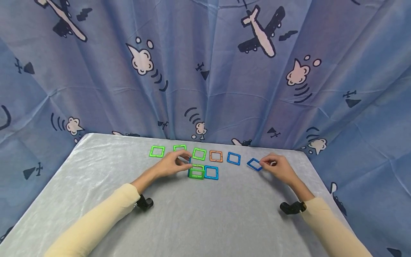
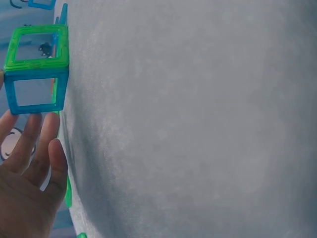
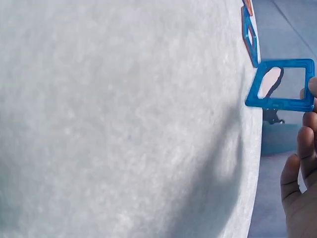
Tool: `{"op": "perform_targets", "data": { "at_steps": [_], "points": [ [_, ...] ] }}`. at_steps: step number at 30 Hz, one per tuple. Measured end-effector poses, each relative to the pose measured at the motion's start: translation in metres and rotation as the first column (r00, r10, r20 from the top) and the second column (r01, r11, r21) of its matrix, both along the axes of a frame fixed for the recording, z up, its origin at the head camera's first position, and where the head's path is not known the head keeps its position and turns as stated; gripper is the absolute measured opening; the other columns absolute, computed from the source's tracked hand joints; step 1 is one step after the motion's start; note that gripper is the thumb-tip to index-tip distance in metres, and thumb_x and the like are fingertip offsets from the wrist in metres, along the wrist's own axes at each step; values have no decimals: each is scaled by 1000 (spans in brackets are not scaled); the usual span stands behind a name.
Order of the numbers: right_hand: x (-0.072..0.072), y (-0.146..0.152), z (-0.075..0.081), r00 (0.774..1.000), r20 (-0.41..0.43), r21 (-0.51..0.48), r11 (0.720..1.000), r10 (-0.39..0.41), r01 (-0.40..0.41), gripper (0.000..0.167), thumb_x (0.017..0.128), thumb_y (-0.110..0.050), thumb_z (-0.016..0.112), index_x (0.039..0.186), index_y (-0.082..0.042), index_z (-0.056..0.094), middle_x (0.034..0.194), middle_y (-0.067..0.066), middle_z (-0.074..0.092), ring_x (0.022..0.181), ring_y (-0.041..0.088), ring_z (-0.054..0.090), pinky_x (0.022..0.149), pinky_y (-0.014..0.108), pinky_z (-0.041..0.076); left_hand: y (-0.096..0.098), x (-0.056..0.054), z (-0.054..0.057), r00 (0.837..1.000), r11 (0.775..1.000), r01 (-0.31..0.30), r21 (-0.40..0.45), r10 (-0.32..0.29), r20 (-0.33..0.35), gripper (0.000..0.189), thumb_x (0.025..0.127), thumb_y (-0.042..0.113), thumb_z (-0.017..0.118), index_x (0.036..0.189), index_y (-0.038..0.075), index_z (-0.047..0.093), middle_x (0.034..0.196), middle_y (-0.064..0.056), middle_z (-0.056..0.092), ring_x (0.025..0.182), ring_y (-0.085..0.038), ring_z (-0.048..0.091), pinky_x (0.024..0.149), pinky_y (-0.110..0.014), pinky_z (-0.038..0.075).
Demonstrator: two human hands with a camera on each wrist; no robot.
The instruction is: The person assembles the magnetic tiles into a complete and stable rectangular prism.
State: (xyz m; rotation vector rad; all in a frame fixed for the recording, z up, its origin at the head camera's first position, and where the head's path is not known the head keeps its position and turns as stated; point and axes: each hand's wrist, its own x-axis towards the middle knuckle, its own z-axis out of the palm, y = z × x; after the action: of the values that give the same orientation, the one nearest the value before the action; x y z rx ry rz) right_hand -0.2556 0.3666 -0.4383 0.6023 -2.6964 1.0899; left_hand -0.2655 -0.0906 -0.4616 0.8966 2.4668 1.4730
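Note:
My left hand (image 1: 171,164) curls at a small upright box of magnetic tiles, fingertips on its left side, a blue tile (image 2: 33,108). A green tile (image 2: 37,63) forms the box's near side in the left wrist view, and part of the structure is hidden behind it. Joined at the right is another blue tile (image 1: 211,178). My right hand (image 1: 280,169) pinches a loose blue square magnetic tile (image 3: 280,104) by one edge between thumb and fingers. That tile is tilted, close over the tabletop.
Along the back of the cloth-covered table (image 1: 199,221) runs a row of square tiles: several green ones (image 1: 157,156), an orange one (image 1: 216,161) and a blue one (image 1: 233,163). A blue patterned curtain (image 1: 179,71) hangs right behind the table.

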Motion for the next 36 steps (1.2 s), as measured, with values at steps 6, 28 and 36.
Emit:
{"op": "perform_targets", "data": {
  "at_steps": [6, 28, 36],
  "points": [
    [17, -23, 20, 997, -40, -13, 998, 62, -63, 4, 92, 8, 71, 93, 6, 75, 87, 14, 66, 77, 21, 58, 63, 26, 48, 0, 1, 0, 1000, 1000, 5, 1, -5, -5, 43, 97, 22, 74, 132, 2, 61, 118, -13, 67, 93, -20, 71, 78, -37, 57],
    [8, -62, 9, 975, -13, 15, 975, 221, -220, 4, 93, -3, 74, 95, -5, 78, 81, -5, 64, 67, 13, 52, 57, 25, 44, 1, -2, -2, 1000, 1000, 2, 0, -2, 11, 44, 96, 23, 75, 132, 2, 61, 119, -13, 67, 94, -20, 71, 80, -38, 57],
    [10, -90, 13, 953, 36, 10, 953, 302, -302, 5, 93, -4, 74, 97, -2, 77, 80, -5, 62, 68, 13, 52, 57, 26, 43, 0, -3, -3, 1000, 1000, -3, -8, 4, 5, 44, 96, 23, 75, 133, 3, 61, 119, -12, 67, 93, -20, 71, 79, -37, 57]
  ]
}}
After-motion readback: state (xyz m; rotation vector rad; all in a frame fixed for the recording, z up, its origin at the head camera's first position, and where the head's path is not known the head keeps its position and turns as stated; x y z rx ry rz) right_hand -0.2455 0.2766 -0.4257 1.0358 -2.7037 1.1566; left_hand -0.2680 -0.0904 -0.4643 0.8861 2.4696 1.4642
